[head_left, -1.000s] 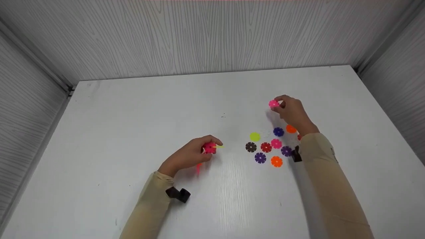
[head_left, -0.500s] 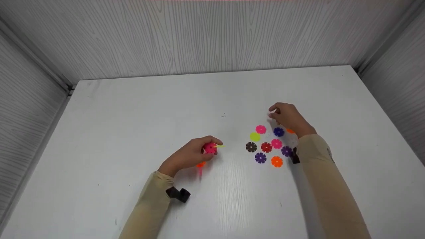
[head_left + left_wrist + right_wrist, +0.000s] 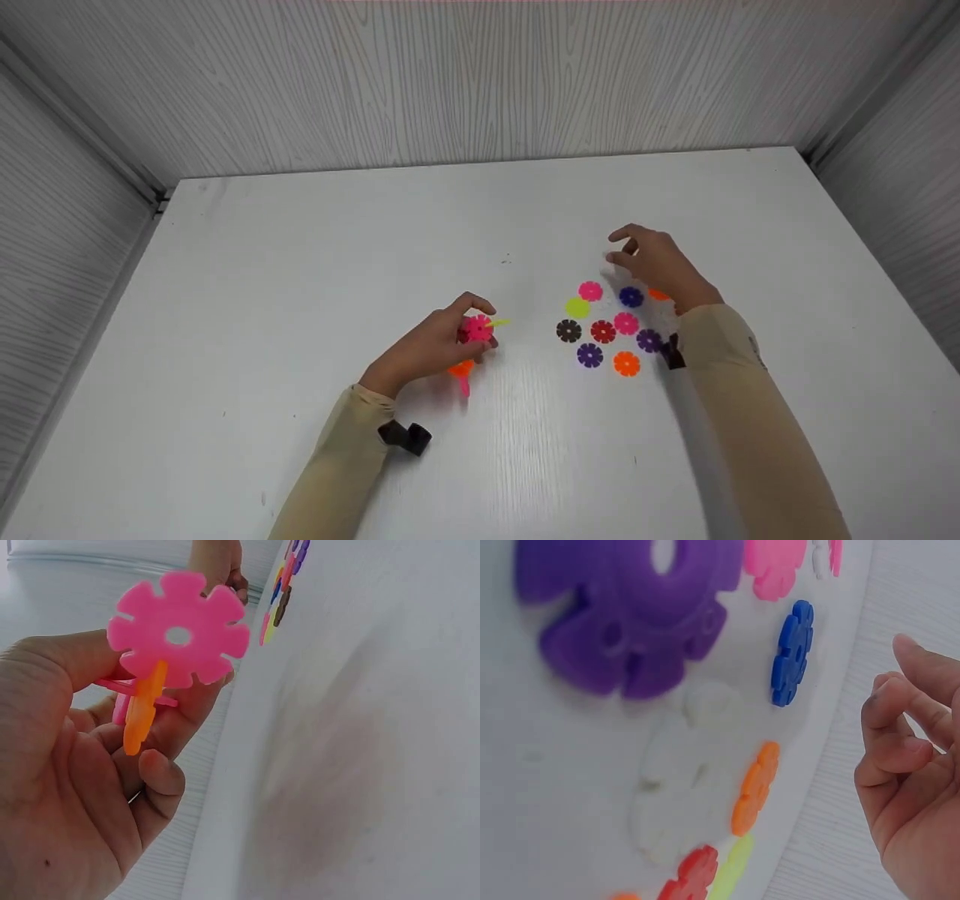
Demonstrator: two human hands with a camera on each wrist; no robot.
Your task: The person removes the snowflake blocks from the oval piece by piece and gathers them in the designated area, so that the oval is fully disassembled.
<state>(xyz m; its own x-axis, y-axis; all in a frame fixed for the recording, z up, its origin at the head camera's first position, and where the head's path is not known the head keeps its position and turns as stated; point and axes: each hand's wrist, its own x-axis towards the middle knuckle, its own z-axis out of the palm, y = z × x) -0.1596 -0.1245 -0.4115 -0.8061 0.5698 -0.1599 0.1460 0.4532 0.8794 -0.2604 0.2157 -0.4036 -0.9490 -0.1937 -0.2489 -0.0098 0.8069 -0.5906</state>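
My left hand (image 3: 424, 345) holds a cluster of slotted snowflake discs joined at their slots, raised over the white table. In the left wrist view a pink disc (image 3: 214, 637) faces the camera, with an orange disc (image 3: 142, 720) slotted in below it and more pink behind; the fingers curl around them. A yellow disc (image 3: 498, 322) sticks out edge-on at the right of the cluster. My right hand (image 3: 660, 266) hovers beyond the loose discs, fingers loosely bent, thumb and forefinger apart, holding nothing. Nearest it lie a blue disc (image 3: 631, 297) and a pink disc (image 3: 591, 291).
Several loose discs lie flat on the table (image 3: 337, 247), among them dark brown (image 3: 568, 331), red (image 3: 603, 331), purple (image 3: 589, 355) and orange (image 3: 627, 364). A whitish disc (image 3: 667, 787) barely shows against the surface. A pale wood-grain panel (image 3: 480, 82) stands behind the table.
My right hand has let go of a pink disc, which now lies beside the loose yellow one, and has lifted slightly. My left hand has turned the joined discs a little and raised its forefinger.
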